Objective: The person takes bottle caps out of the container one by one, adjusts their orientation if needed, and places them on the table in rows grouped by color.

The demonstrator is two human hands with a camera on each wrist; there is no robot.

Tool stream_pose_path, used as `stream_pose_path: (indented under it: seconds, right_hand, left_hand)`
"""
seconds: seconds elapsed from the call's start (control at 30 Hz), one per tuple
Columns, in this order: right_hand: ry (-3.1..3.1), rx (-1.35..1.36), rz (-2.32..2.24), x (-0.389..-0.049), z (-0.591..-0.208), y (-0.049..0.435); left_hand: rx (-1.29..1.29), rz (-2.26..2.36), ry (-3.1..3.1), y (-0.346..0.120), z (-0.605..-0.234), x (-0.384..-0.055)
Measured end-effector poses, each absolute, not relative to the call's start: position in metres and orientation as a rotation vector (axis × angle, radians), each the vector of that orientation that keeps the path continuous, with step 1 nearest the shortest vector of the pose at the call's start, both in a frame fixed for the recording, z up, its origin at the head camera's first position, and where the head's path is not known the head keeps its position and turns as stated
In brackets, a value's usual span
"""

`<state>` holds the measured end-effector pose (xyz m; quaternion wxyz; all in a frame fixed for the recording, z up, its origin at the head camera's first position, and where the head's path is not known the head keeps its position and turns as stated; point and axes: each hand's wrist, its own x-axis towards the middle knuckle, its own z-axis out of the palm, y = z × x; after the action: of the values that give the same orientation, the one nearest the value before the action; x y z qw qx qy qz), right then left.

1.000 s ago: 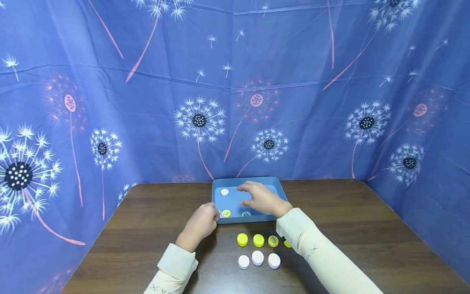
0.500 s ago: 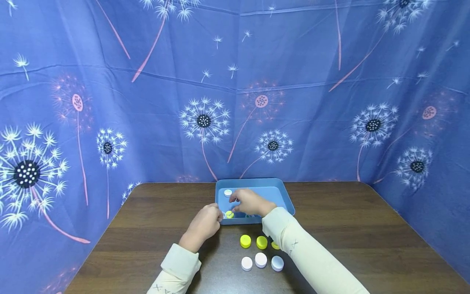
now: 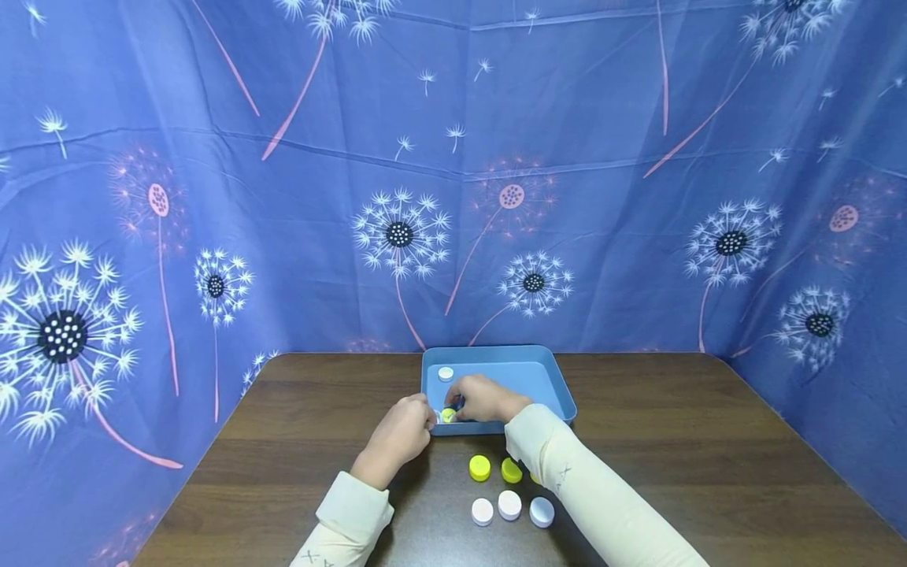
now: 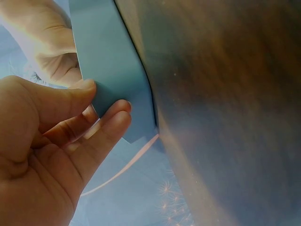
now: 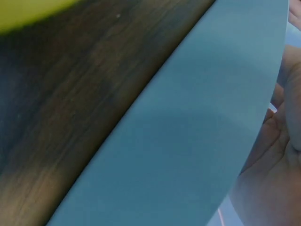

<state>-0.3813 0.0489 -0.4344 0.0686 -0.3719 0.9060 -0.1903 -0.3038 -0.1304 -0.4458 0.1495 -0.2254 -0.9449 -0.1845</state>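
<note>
My left hand pinches the rim at the front-left corner of the blue tray; in the left wrist view, the left hand has its thumb against the top edge and fingers on the outer wall. Inside the tray, my right hand is at a yellow bottle cap, with curled fingers and thumb close about it. The cap is partly covered. A white bottle cap lies farther back in the tray, and a pale cap beside my left fingers is mostly hidden. In the right wrist view, the tray wall hides the right fingertips.
In front of the tray on the wooden table lie yellow caps, partly behind the right sleeve, and a row of white caps. A blue dandelion-print cloth hangs behind the table.
My right hand has moved left and down inside the tray, and its fingers have closed in on the yellow bottle cap. The left hand keeps its hold on the tray corner.
</note>
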Motion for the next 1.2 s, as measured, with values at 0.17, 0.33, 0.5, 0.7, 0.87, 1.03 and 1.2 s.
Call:
stream_pose_path:
  seconds: [0.17, 0.33, 0.5, 0.7, 0.87, 1.03, 1.2]
  right_hand:
    - [2.719, -1.135, -0.542, -0.3794, -0.4330, 0.0461]
    - [2.728, -1.144, -0.499, -0.3810, -0.4361, 0.0440]
    - [2.754, -1.167, -0.468, -0.3827, -0.4390, 0.0439]
    - [2.755, -1.129, -0.458, -0.3830, -0.4383, 0.0429]
    - [2.761, -1.117, -0.423, -0.3828, -0.4381, 0.0425]
    - [2.767, -1.123, -0.384, -0.3833, -0.4375, 0.0415]
    - [2.773, -1.149, -0.361, -0.3843, -0.4372, 0.0409]
  left_hand:
    - [-0.647, -0.537, -2.713, -0.1307, -0.4450, -0.3029]
    - [-0.650, -0.539, -2.718, -0.1307, -0.4459, -0.3025]
    - [-0.629, -0.548, -2.740, -0.1300, -0.4446, -0.3022]
    - [-0.617, -0.542, -2.748, -0.1297, -0.4439, -0.3025]
    - [-0.612, -0.548, -2.757, -0.1297, -0.4443, -0.3020]
    - [-0.615, -0.546, -2.750, -0.1296, -0.4439, -0.3020]
    - [-0.621, -0.552, -2.741, -0.1302, -0.4444, -0.3024]
